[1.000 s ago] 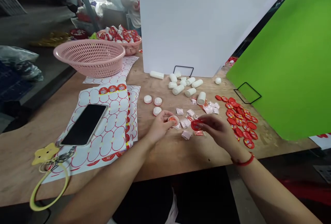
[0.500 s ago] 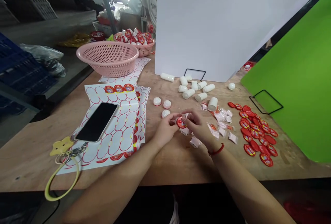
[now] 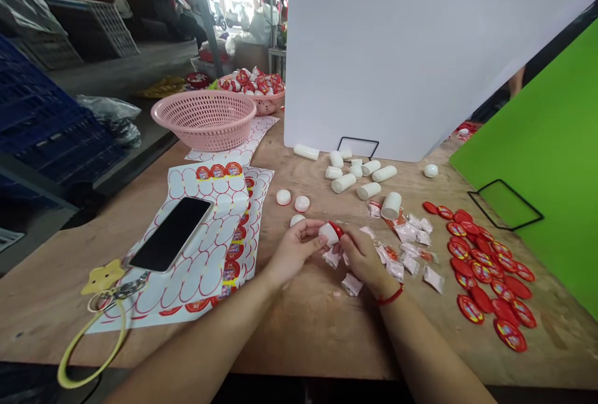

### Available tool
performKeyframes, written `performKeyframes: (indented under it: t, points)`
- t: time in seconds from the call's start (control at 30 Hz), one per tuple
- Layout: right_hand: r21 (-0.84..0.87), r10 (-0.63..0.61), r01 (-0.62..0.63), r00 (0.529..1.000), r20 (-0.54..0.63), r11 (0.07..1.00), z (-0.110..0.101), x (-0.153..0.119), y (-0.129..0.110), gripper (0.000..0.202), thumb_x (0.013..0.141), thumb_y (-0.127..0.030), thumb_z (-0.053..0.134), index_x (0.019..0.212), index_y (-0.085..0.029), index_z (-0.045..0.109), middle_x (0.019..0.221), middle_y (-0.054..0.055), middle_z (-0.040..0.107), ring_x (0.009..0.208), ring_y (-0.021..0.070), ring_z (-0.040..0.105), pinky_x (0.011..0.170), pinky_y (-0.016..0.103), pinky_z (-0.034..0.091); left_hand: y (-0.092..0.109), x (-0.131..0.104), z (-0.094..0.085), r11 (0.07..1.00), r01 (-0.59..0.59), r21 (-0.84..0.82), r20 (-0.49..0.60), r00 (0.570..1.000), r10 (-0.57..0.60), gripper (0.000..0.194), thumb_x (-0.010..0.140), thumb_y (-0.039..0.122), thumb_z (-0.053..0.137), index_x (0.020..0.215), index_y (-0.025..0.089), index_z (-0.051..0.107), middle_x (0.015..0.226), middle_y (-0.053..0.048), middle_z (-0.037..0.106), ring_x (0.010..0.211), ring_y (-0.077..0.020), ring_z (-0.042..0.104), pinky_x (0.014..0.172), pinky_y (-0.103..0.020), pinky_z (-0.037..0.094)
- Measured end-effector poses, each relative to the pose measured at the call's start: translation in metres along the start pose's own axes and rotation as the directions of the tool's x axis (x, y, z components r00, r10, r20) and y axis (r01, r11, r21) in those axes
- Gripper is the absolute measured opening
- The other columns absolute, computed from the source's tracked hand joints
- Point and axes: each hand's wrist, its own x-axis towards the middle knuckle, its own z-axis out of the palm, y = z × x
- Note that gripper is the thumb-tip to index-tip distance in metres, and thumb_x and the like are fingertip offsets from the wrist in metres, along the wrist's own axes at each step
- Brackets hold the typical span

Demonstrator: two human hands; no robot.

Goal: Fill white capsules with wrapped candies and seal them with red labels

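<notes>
Between my hands is a small white round container with a red lid [image 3: 329,233], tilted with the lid toward the right. My left hand [image 3: 292,251] pinches its white side between thumb and fingers. The fingers of my right hand [image 3: 363,257] close on the red lid side, partly hiding it. Just behind my left hand stands a white dome piece with a red rim [image 3: 297,220], partly covered. Two similar domes [image 3: 302,203] sit farther back. Small pale sachets [image 3: 351,284] lie under and beside my right hand.
Red lids [image 3: 481,270] lie in a pile at the right. White tubes [image 3: 344,183] lie before a white panel [image 3: 369,49]; a green panel [image 3: 555,161] stands right. At left are sticker sheets [image 3: 210,276], a phone [image 3: 172,234], a pink basket [image 3: 205,119] and a filled basket [image 3: 271,104].
The container in my hands has turned: its red lid faced up and now points right, showing the white side. The view has shifted slightly.
</notes>
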Motion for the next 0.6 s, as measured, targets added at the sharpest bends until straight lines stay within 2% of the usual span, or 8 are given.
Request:
performKeyframes:
  t: [0.1, 0.17, 0.23, 0.33, 0.47, 0.6]
  points:
    - [-0.127, -0.060, 0.077, 0.989, 0.136, 0.989, -0.003, -0.003, -0.004, 0.038, 0.090, -0.055, 0.063, 0.098, -0.018, 0.064, 0.083, 0.006, 0.068, 0.070, 0.0183, 0.059, 0.062, 0.029, 0.044, 0.000, -0.001, 0.000, 0.997, -0.011, 0.072, -0.045, 0.999, 0.014, 0.053, 0.062, 0.036, 0.093, 0.102, 0.017, 0.063, 0.095, -0.003, 0.068, 0.086, -0.0144, 0.065, 0.073, -0.025, 0.053]
    - [-0.180, -0.047, 0.074, 0.988, 0.148, 0.981, -0.003, -0.005, -0.007, 0.035, 0.087, -0.051, 0.067, 0.095, -0.018, 0.063, 0.080, 0.005, 0.066, 0.068, 0.0171, 0.057, 0.060, 0.028, 0.041, 0.000, -0.002, 0.001, 0.995, 0.018, 0.097, -0.048, 0.999, -0.013, 0.058, 0.059, 0.034, 0.094, 0.105, 0.019, 0.062, 0.088, 0.000, 0.065, 0.080, -0.0139, 0.064, 0.068, -0.024, 0.052]
    - [-0.200, -0.048, 0.071, 0.991, 0.121, 0.977, -0.002, -0.006, -0.010, 0.030, 0.088, -0.048, 0.066, 0.090, -0.018, 0.063, 0.076, 0.003, 0.064, 0.065, 0.0162, 0.054, 0.059, 0.027, 0.038, 0.000, -0.004, 0.002, 0.994, 0.041, 0.098, -0.036, 0.999, -0.037, 0.060, 0.058, 0.033, 0.094, 0.108, 0.021, 0.063, 0.089, 0.001, 0.064, 0.081, -0.0145, 0.065, 0.069, -0.025, 0.053]
    - [-0.157, -0.052, 0.067, 0.994, 0.096, 0.985, -0.001, -0.006, -0.015, 0.028, 0.090, -0.047, 0.064, 0.086, -0.019, 0.062, 0.072, 0.002, 0.063, 0.063, 0.0152, 0.051, 0.059, 0.027, 0.036, 0.000, -0.006, 0.004, 0.995, 0.023, 0.097, -0.006, 1.000, -0.022, 0.053, 0.062, 0.033, 0.092, 0.106, 0.019, 0.066, 0.100, -0.003, 0.068, 0.090, -0.0161, 0.067, 0.078, -0.027, 0.054]
    - [-0.045, -0.034, 0.041, 0.990, 0.140, 0.998, -0.001, -0.004, -0.018, 0.034, 0.090, -0.054, 0.064, 0.088, -0.021, 0.065, 0.071, 0.001, 0.064, 0.063, 0.0154, 0.052, 0.059, 0.027, 0.037, -0.001, -0.006, 0.003, 0.994, 0.026, 0.102, -0.012, 1.000, -0.025, 0.050, 0.064, 0.037, 0.091, 0.105, 0.018, 0.068, 0.105, -0.005, 0.070, 0.092, -0.0166, 0.066, 0.079, -0.026, 0.053]
    - [-0.055, -0.012, 0.020, 0.990, 0.141, 0.998, 0.000, -0.006, -0.015, 0.041, 0.090, -0.061, 0.060, 0.082, -0.021, 0.063, 0.067, 0.000, 0.062, 0.061, 0.0153, 0.050, 0.058, 0.028, 0.035, -0.002, -0.004, 0.001, 0.996, 0.062, 0.064, -0.004, 0.998, -0.062, 0.055, 0.061, 0.038, 0.093, 0.103, 0.017, 0.066, 0.098, -0.005, 0.071, 0.087, -0.0146, 0.066, 0.076, -0.024, 0.051]
